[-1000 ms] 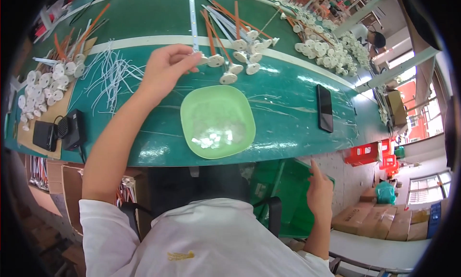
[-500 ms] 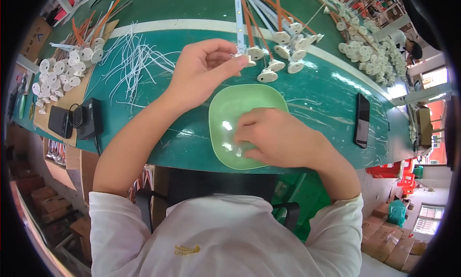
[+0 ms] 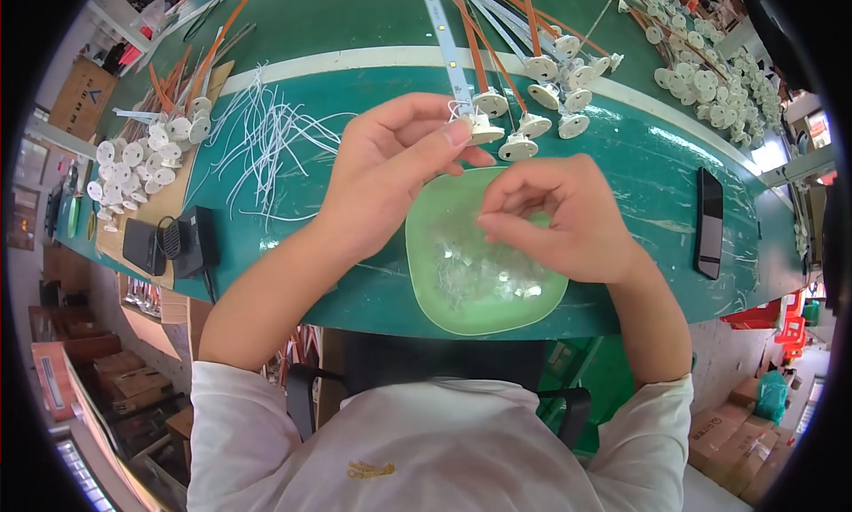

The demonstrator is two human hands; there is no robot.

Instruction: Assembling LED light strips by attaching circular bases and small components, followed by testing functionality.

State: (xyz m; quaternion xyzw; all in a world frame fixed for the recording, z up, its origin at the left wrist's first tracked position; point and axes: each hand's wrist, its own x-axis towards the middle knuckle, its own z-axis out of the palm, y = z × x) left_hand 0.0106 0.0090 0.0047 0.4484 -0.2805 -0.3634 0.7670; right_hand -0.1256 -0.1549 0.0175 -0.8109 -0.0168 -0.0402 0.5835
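Between thumb and fingers, my left hand (image 3: 382, 170) grips an LED strip (image 3: 446, 55) by its lower end, where a white round cap (image 3: 485, 129) is fitted. Thin white wire loops stand out beside the cap. My right hand (image 3: 572, 219) is raised over the green bowl (image 3: 424, 263), with thumb and forefinger pinched together; whatever is between them is too small to make out. Small clear, shiny pieces (image 3: 497, 277) lie in the bowl. Just beyond my left hand are several strips with similar white round caps (image 3: 518, 147).
Loose white wires (image 3: 266, 148) lie to the left. Farther left are a cluster of capped strips (image 3: 142, 161) on cardboard and a black box-shaped device (image 3: 193, 241). A black phone (image 3: 709, 224) lies at the right; a large pile of white-capped strips (image 3: 710, 77) sits at the far right.
My right hand has risen from inside the bowl to above its far right part, fingers now pinched. My left hand still holds the LED strip, which now tilts. The whole view has shifted slightly.
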